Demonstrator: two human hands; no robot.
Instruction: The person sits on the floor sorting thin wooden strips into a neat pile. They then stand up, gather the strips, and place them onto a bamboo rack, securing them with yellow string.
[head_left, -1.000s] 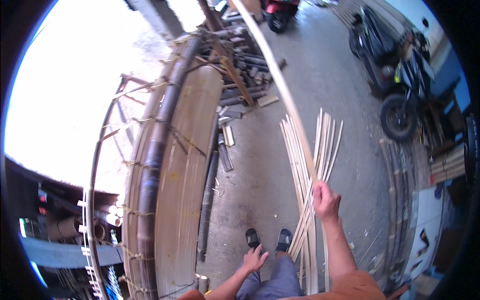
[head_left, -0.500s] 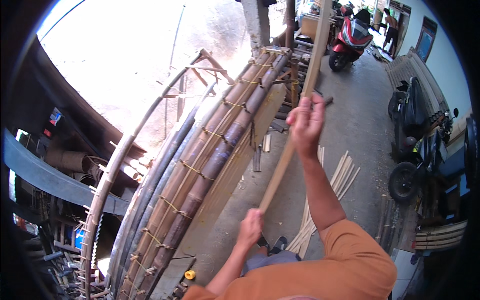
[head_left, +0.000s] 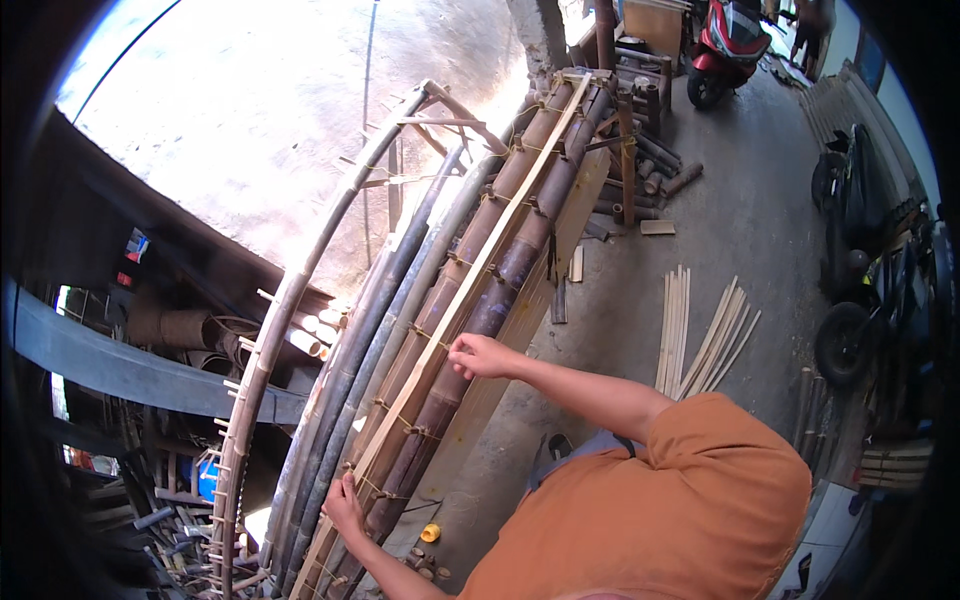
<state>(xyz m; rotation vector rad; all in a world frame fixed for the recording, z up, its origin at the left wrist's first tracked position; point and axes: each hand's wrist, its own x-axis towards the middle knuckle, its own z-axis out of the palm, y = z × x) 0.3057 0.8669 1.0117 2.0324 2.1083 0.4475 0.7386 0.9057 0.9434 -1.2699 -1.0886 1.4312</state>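
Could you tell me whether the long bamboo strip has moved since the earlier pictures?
Yes: the bamboo strip, earlier raised upright, now lies along the bamboo frame.

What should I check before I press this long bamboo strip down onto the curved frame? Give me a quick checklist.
1. Right hand on the bamboo strip, mid-length: ok.
2. Left hand on the strip's lower end: ok.
3. Strip runs along the bamboo poles up to the frame's top: ok.
4. Far end of the strip seated at the top crosspiece: cannot tell, too small.
5. Cord lashings tight on the poles: cannot tell.
6. Spare strips on the concrete floor, apart from the frame: ok.
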